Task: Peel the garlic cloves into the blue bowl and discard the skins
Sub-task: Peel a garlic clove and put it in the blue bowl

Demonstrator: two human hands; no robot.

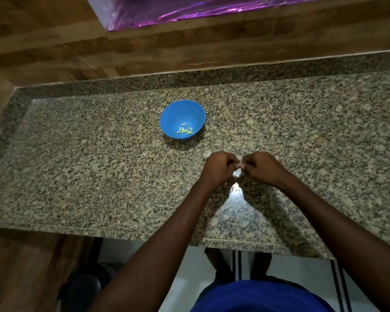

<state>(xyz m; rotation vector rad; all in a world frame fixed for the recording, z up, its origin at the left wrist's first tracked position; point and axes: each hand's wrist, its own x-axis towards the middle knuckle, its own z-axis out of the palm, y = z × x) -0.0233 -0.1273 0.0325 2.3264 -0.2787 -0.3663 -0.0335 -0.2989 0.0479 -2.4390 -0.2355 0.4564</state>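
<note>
Nearest, just short of the round blue plastic bowl (182,119), the left hand (218,167) and right hand (262,168) met fingertip to fingertip, both pinching one small pale garlic clove (241,165) above the speckled granite counter (77,165). Peeling seemed mid-step; next, probably, the bared clove would join the several peeled cloves (185,129) in that bowl beyond.

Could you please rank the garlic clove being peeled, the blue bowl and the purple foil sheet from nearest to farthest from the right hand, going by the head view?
1. Garlic clove: pinched between the right hand and the left hand.
2. Blue bowl: ahead and to the left on the counter.
3. Purple foil sheet: far back, beyond the counter.
</note>
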